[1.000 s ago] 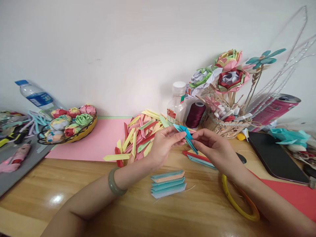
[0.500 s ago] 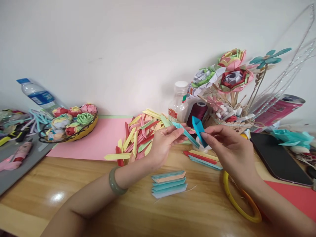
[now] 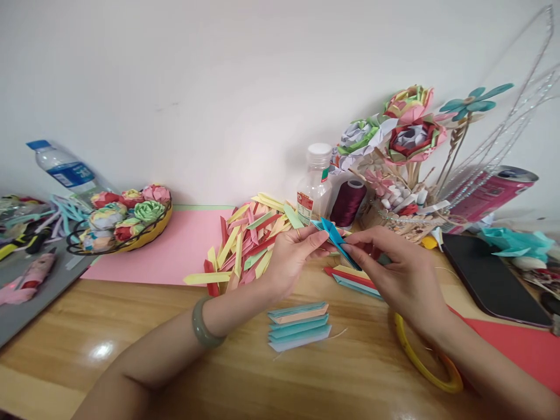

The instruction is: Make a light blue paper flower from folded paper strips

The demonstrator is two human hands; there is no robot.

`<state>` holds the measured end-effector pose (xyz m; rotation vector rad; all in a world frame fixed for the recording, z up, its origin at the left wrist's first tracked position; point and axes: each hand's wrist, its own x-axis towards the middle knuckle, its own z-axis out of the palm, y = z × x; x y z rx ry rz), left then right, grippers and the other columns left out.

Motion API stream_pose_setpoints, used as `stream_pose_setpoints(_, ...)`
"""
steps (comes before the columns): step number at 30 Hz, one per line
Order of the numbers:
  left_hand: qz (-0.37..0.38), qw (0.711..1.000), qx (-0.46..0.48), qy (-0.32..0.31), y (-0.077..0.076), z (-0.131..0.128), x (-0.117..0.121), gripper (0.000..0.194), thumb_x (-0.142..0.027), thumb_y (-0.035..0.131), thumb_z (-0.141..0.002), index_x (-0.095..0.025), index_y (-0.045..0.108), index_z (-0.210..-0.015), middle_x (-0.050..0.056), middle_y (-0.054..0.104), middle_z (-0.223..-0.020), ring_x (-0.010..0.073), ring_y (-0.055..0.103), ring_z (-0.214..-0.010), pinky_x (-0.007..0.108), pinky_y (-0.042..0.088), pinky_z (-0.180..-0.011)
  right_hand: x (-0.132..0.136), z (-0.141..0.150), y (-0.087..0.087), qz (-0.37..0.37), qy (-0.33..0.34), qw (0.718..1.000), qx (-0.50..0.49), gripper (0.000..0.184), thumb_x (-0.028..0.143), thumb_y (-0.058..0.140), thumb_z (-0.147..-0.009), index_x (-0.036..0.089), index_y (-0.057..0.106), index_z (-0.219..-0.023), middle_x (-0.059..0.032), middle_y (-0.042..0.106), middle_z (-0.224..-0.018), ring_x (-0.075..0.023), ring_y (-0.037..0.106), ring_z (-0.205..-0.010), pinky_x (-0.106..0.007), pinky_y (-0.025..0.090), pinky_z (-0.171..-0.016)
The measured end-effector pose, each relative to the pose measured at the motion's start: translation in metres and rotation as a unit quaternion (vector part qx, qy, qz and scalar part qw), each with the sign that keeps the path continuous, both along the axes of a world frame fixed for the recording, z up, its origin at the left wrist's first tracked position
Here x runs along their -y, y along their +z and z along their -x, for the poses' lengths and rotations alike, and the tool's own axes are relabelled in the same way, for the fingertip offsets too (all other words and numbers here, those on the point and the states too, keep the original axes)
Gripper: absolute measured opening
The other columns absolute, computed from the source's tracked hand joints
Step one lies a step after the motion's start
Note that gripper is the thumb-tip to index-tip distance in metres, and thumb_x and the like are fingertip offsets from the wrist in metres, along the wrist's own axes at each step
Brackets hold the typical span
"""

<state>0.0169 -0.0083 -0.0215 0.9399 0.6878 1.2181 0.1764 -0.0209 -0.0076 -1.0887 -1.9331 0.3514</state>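
Observation:
Between my hands, folded blue paper pieces (image 3: pixel 333 234) meet over the table. My left hand (image 3: pixel 293 256) pinches the lighter blue piece, mostly covered now by the darker one. The thumb and fingers of my right hand (image 3: pixel 394 262) close on the darker blue piece, laid against the other. Below them lies a row of folded paper strips (image 3: pixel 300 326) in teal, peach and pale blue, with a thread end sticking out. Yellow, red and blue folded strips (image 3: pixel 354 281) lie just under my right hand. Left of my hands is a heap of folded strips (image 3: pixel 245 239).
A clear bottle (image 3: pixel 314 184) and a maroon thread spool (image 3: pixel 347 203) stand behind my hands. Paper flowers (image 3: pixel 413 140), a pink can (image 3: pixel 490 189) and a phone (image 3: pixel 494 280) are right. A yellow tape ring (image 3: pixel 429 364) lies by my right forearm; a flower basket (image 3: pixel 151 236) sits left.
My right hand has moved left and brought the darker blue piece onto the lighter one. The two pieces were apart before; now they overlap. My left hand has barely moved.

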Motion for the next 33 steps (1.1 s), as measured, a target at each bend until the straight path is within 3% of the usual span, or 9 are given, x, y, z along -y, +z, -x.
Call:
stream_pose_setpoints(8,-0.005,1.0,0.015,-0.007,0.0027,-0.0001,0.0014,0.029,-0.041,0.059,-0.077,-0.014,0.07,-0.08,0.008,0.07,-0.083,0.0168,0.065,-0.077,0.028,0.05,-0.071,-0.0043,-0.0024,-0.0022,-0.007,0.044,0.999,-0.009,0.011,0.023,0.05,-0.085,0.028,0.06,-0.088,-0.0013,0.058,-0.078,-0.0176,0.054,-0.069,-0.03,0.041,-0.058)
stream_pose_setpoints(13,0.004,0.999,0.032,-0.018,0.0044,-0.0011,0.0023,0.029,-0.041,0.059,-0.077,-0.014,0.068,-0.075,0.007,0.07,-0.079,0.0171,0.066,-0.075,0.028,0.05,-0.072,-0.0048,-0.0036,-0.0051,-0.029,0.056,0.998,0.006,0.022,0.019,0.049,-0.086,0.028,0.061,-0.101,-0.0011,0.053,-0.074,-0.0156,0.052,-0.066,-0.028,0.04,-0.057)
stream_pose_setpoints(19,0.014,0.998,0.032,-0.046,0.0056,-0.0017,0.0045,0.03,-0.04,0.059,-0.076,-0.012,0.068,-0.081,0.008,0.069,-0.079,0.0163,0.065,-0.072,0.028,0.049,-0.072,-0.0023,-0.0021,-0.007,-0.099,0.006,0.993,0.06,0.026,0.018,0.051,-0.085,0.022,0.058,-0.11,-0.0027,0.057,-0.077,-0.0141,0.055,-0.066,-0.026,0.042,-0.055)
stream_pose_setpoints(23,0.003,0.998,0.027,-0.052,0.0059,-0.0018,0.0046,0.027,-0.032,0.066,-0.071,-0.017,0.067,-0.093,0.002,0.068,-0.078,0.0115,0.063,-0.067,0.025,0.049,-0.069,-0.005,-0.002,-0.0066,-0.057,-0.013,0.997,0.052,0.017,0.024,0.054,-0.083,0.02,0.059,-0.098,-0.0016,0.059,-0.073,-0.0143,0.055,-0.063,-0.026,0.043,-0.053)
stream_pose_setpoints(26,0.001,0.999,0.009,-0.034,0.0059,-0.0009,0.0039,0.02,-0.025,0.069,-0.069,-0.017,0.068,-0.087,0.001,0.068,-0.075,0.0083,0.06,-0.064,0.022,0.048,-0.068,-0.0087,-0.0028,-0.0064,0.009,-0.001,0.999,0.035,0.014,0.027,0.056,-0.081,0.02,0.058,-0.093,-0.0015,0.061,-0.076,-0.0143,0.058,-0.064,-0.026,0.047,-0.054)
stream_pose_setpoints(30,0.027,0.999,0.028,0.009,0.0054,0.0011,0.0014,0.011,-0.024,0.067,-0.071,-0.015,0.068,-0.076,0.001,0.068,-0.074,0.0079,0.061,-0.065,0.02,0.048,-0.066,-0.0085,-0.004,-0.0027,0.094,0.04,0.995,0.001,0.022,0.033,0.05,-0.085,0.021,0.053,-0.104,-0.004,0.067,-0.092,-0.0153,0.064,-0.076,-0.026,0.052,-0.063)
stream_pose_setpoints(33,0.035,0.998,0.055,0.018,0.0049,0.0015,-0.0002,0.01,-0.023,0.068,-0.07,-0.016,0.068,-0.077,0.0,0.068,-0.071,0.0073,0.062,-0.064,0.019,0.049,-0.065,-0.0053,-0.005,-0.0009,0.06,0.035,0.995,0.07,0.031,0.034,0.046,-0.088,0.02,0.051,-0.115,-0.0065,0.069,-0.1,-0.0179,0.067,-0.079,-0.028,0.053,-0.063)
